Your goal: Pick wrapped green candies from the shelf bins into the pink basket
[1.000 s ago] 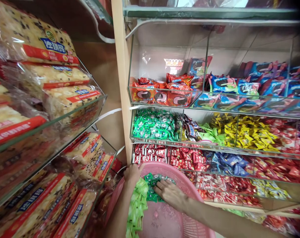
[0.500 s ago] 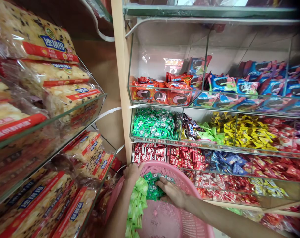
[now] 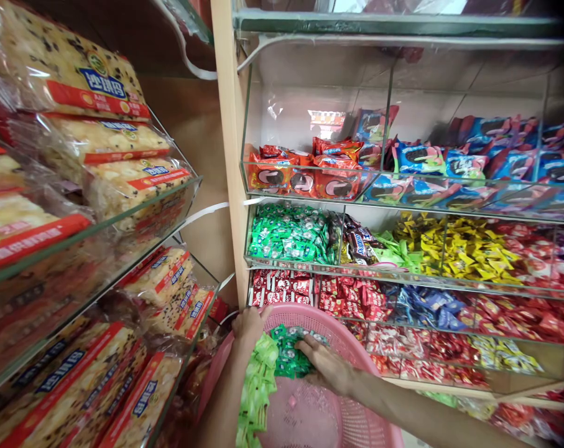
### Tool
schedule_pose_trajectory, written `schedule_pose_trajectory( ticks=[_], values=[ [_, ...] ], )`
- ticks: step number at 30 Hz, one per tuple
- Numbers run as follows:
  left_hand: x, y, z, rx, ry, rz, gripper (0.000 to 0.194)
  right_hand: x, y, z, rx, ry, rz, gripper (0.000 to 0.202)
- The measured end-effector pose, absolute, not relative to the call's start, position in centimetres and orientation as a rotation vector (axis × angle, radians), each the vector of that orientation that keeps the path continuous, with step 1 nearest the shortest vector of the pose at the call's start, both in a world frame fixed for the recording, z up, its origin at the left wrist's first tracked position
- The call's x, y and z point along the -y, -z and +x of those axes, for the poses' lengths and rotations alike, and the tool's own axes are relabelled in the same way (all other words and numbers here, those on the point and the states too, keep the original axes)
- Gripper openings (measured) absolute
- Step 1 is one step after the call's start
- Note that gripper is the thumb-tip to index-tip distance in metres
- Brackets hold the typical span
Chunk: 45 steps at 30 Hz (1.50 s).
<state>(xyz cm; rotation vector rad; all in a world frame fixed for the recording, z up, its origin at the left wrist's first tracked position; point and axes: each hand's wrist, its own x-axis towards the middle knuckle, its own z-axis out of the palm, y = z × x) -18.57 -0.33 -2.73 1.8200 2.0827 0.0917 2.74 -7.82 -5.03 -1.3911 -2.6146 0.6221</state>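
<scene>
A pink plastic basket (image 3: 375,398) with perforated sides is tilted in front of the shelves. My left hand (image 3: 249,323) is closed over its far left rim. Inside, green-wrapped candies (image 3: 286,351) lie in a heap toward the far side. My right hand (image 3: 326,364) reaches in from the right and touches this heap, fingers extended over its edge and the thumb apart below them. Light green packets (image 3: 258,392) line the basket's left side, partly behind my left forearm. One small pink piece (image 3: 291,401) lies on the basket floor.
A glass-fronted bin of green-wrapped candies (image 3: 291,233) is beyond the basket, beside yellow packets (image 3: 468,246). Above are red snack packs (image 3: 309,171). Packaged pastries (image 3: 104,74) fill the left shelves, whose glass edge (image 3: 123,218) juts near my left arm. A wooden post (image 3: 230,155) divides them.
My right hand has shifted very slightly over the green-wrapped candies, its fingers a little lower. My left hand keeps its place on the basket rim.
</scene>
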Motion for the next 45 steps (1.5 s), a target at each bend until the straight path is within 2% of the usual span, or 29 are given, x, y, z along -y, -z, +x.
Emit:
schedule_pose_trajectory(
  ticks=[7,9,13,15,28,33,39,45],
  values=[
    [0.3,2.9,-18.6,-2.081,-0.099,1.828,0.074,7.7,5.8,3.4,2.609,-0.507,-1.536,0.055],
    [0.3,2.8,-18.6,-2.086,-0.097,1.820,0.073,7.7,6.2,3.7,2.639,-0.455,-1.562,0.046],
    [0.4,2.6,-18.6,-2.085,-0.085,1.816,0.072,7.8,6.2,3.8,2.676,-0.384,-1.552,0.015],
    [0.4,2.5,-18.6,-2.082,-0.084,1.819,0.072,7.8,5.8,3.6,2.712,-0.343,-1.544,0.007],
    [0.5,2.4,-18.5,-2.085,-0.077,1.831,0.072,8.3,2.6,3.6,2.676,-0.439,-1.485,0.012],
    [0.4,2.6,-18.5,-2.088,-0.083,1.827,0.071,7.8,3.7,4.0,2.525,-0.669,-1.421,0.009],
    [0.2,3.1,-18.6,-2.086,-0.105,1.823,0.073,5.7,2.6,4.9,2.113,-1.277,-1.417,0.018],
    [0.3,3.0,-18.6,-2.085,-0.097,1.826,0.075,4.3,2.1,4.4,1.728,-1.511,-1.439,0.027]
  ],
)
